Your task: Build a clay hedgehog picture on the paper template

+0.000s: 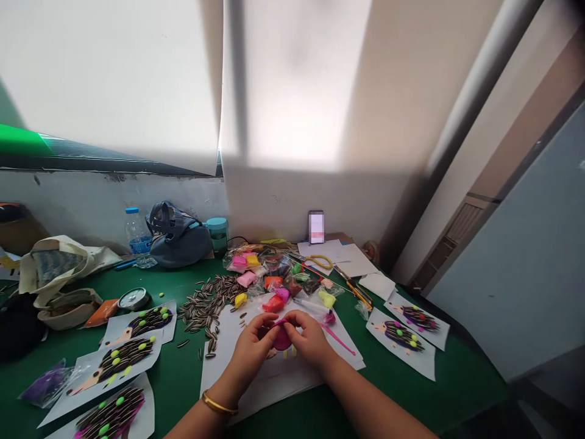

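Between the fingertips of my left hand point(256, 342) and my right hand point(307, 338) is a flattened magenta piece of modelling clay point(284, 339). Both hands pinch its upper edge, thumbs meeting near the middle. Under them lies a stack of white paper point(258, 387), where small yellow and pale clay bits show just below the piece. To the right, a thin pink clay strip point(339, 340) lies across the paper. Just beyond my fingers sit lumps of red clay point(273, 303) and purple clay point(282, 294). A pile of striped sunflower seeds point(208, 303) spreads to the left.
Finished-looking hedgehog pictures point(122, 356) of clay and seeds lie left, with more hedgehog cards point(402, 338) at right. Behind are bagged clay packs point(247, 261), yellow-handled scissors point(320, 262), a phone point(316, 227), a water bottle point(137, 235) and a blue bag point(180, 241).
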`<action>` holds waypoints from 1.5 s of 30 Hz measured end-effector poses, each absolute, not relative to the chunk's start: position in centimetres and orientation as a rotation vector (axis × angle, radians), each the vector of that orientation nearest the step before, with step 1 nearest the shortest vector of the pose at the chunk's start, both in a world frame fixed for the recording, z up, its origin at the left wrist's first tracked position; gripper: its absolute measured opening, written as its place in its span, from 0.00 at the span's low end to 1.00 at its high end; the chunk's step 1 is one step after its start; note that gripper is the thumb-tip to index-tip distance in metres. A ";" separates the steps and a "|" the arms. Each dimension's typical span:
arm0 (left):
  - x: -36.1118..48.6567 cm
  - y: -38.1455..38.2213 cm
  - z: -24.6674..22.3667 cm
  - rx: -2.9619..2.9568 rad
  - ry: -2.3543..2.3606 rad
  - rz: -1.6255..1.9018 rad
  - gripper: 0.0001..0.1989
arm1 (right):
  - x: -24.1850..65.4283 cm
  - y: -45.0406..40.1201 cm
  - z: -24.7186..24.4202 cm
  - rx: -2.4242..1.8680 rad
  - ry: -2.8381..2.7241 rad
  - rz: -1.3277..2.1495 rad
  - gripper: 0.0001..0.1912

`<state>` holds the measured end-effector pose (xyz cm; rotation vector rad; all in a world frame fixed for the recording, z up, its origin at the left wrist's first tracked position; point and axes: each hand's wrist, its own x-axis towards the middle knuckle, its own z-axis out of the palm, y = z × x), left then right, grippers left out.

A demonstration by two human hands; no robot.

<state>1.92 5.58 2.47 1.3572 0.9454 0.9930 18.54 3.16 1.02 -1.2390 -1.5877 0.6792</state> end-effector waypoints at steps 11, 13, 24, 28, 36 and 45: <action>1.2 5.6 1.9 1.447 0.961 1.048 0.19 | 18.2 3.2 0.9 -1.238 -1.669 0.595 0.03; 1.0 5.6 1.9 1.594 0.944 1.020 0.15 | 18.1 3.0 1.1 -1.228 -1.692 0.560 0.02; 0.6 5.0 2.4 1.748 0.962 1.092 0.14 | 18.1 3.2 1.7 -1.185 -1.816 0.456 0.02; 0.4 5.1 2.5 1.898 0.958 1.048 0.10 | 17.9 3.0 1.5 -1.194 -1.817 0.411 0.02; 0.4 5.3 2.2 1.796 0.983 1.140 0.12 | 17.7 2.9 1.8 -1.181 -1.735 0.637 0.03; 0.2 5.4 1.7 1.659 0.954 0.980 0.12 | 17.6 3.4 1.5 -1.175 -1.747 0.502 0.02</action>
